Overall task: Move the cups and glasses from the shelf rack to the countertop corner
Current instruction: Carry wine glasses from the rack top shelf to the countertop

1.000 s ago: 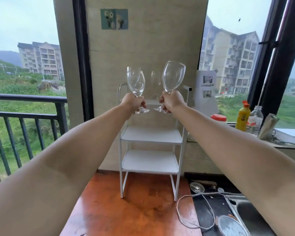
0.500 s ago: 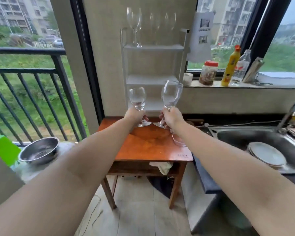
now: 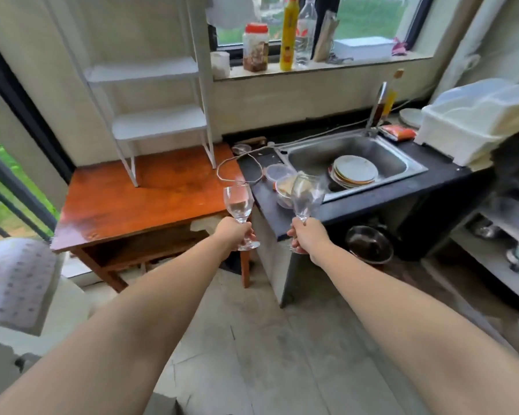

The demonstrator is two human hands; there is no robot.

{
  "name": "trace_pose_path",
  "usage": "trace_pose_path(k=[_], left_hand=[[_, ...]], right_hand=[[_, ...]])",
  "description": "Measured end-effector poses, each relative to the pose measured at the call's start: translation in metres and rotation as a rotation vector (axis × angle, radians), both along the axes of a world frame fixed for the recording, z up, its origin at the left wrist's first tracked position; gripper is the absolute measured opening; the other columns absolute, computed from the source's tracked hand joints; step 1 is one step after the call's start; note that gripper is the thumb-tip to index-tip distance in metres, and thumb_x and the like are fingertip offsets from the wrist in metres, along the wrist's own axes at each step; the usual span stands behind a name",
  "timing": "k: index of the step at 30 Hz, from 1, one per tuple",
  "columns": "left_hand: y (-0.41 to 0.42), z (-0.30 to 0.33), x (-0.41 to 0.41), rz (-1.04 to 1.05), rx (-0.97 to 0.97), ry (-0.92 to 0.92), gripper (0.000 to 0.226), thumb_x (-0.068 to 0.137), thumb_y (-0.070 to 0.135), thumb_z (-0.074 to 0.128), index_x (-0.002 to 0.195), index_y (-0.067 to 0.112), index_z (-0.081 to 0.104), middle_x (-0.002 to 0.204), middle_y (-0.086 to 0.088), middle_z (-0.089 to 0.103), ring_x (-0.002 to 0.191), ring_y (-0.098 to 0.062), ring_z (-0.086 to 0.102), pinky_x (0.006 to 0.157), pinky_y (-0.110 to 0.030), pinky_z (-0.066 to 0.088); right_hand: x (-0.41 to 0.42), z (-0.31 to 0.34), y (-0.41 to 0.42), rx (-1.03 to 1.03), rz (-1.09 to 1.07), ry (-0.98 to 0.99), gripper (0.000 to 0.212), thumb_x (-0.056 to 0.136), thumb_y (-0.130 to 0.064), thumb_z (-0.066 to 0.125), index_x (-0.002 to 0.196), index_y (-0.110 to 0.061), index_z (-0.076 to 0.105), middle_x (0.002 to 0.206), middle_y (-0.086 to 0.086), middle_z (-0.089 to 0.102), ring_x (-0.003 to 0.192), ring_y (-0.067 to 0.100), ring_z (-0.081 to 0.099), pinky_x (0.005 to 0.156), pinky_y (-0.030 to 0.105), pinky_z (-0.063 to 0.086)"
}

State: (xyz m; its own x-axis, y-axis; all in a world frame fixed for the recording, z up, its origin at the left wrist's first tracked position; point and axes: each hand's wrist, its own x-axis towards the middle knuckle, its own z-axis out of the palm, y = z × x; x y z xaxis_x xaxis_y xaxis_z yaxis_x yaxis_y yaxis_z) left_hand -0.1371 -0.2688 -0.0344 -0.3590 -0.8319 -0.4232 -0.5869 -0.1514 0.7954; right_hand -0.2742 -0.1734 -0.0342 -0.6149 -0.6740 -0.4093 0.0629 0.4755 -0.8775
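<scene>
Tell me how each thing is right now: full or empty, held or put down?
left hand: grips a stem
right hand: grips a stem
left wine glass: upright, empty, held in the air
right wine glass: upright, empty, held in the air
shelf rack: two visible shelves bare, top out of view
sink: holds stacked plates
red-lidded jar: lid on
</scene>
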Motion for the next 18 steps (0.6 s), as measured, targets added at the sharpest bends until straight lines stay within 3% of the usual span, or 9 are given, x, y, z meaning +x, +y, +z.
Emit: trace_pose_path(k=[3, 7, 9, 12, 15, 18], left_hand=[[0.045, -0.016, -0.038, -0.043, 0.021, 0.006, 0.023, 0.095, 0.017, 0.054, 0.079, 0.005, 0.065, 0.079, -0.009, 0.065, 0.055, -0.012, 0.052, 0.049, -0.021, 0.043], [0.119, -0.030, -0.091, -0.204, 0.042, -0.051, 0.039, 0.098, 0.017, 0.050, 0.060, 0.011, 0.057, 0.047, 0.001, 0.057, 0.028, -0.003, 0.047, 0.030, -0.010, 0.034], [0.166, -0.038, -0.129, -0.299, 0.059, -0.068, 0.040, 0.098, 0.017, 0.050, 0.059, 0.012, 0.057, 0.052, 0.002, 0.060, 0.034, -0.005, 0.049, 0.029, -0.008, 0.034], [0.217, -0.049, -0.172, -0.392, 0.091, -0.068, 0.038, 0.097, 0.014, 0.050, 0.059, 0.011, 0.058, 0.032, 0.009, 0.055, 0.031, -0.004, 0.048, 0.034, -0.012, 0.040], [0.271, -0.052, -0.219, -0.554, 0.080, -0.092, 0.040, 0.097, 0.016, 0.050, 0.058, 0.011, 0.058, 0.028, 0.004, 0.050, 0.021, -0.002, 0.042, 0.032, -0.014, 0.039], [0.317, -0.050, -0.264, -0.704, 0.041, -0.123, 0.038, 0.096, 0.018, 0.050, 0.061, 0.010, 0.062, 0.024, 0.004, 0.045, 0.018, -0.003, 0.039, 0.028, -0.011, 0.032]], right_hand=[[-0.033, -0.012, 0.063, 0.017, -0.104, -0.028, 0.022, 0.101, -0.020, 0.038, 0.086, -0.010, 0.050, 0.069, 0.002, 0.052, 0.046, 0.014, 0.041, 0.032, 0.016, 0.034], [-0.076, -0.027, 0.150, 0.044, -0.230, -0.075, 0.020, 0.101, -0.020, 0.038, 0.090, -0.008, 0.050, 0.071, 0.002, 0.053, 0.045, 0.014, 0.041, 0.030, 0.012, 0.031], [-0.104, -0.033, 0.203, 0.058, -0.296, -0.074, 0.019, 0.100, -0.018, 0.037, 0.092, -0.007, 0.050, 0.069, 0.001, 0.053, 0.043, 0.014, 0.041, 0.029, 0.011, 0.030], [-0.133, -0.039, 0.261, 0.101, -0.362, -0.040, 0.021, 0.100, -0.018, 0.037, 0.093, -0.004, 0.051, 0.065, 0.002, 0.050, 0.031, 0.009, 0.043, 0.028, 0.010, 0.030], [-0.165, -0.043, 0.320, 0.121, -0.466, -0.032, 0.025, 0.100, -0.018, 0.037, 0.085, -0.005, 0.050, 0.062, 0.003, 0.048, 0.023, 0.006, 0.042, 0.028, 0.010, 0.030], [-0.193, -0.049, 0.373, 0.146, -0.581, 0.003, 0.034, 0.099, -0.018, 0.037, 0.069, -0.009, 0.048, 0.063, 0.004, 0.051, 0.040, 0.015, 0.047, 0.033, 0.016, 0.035]])
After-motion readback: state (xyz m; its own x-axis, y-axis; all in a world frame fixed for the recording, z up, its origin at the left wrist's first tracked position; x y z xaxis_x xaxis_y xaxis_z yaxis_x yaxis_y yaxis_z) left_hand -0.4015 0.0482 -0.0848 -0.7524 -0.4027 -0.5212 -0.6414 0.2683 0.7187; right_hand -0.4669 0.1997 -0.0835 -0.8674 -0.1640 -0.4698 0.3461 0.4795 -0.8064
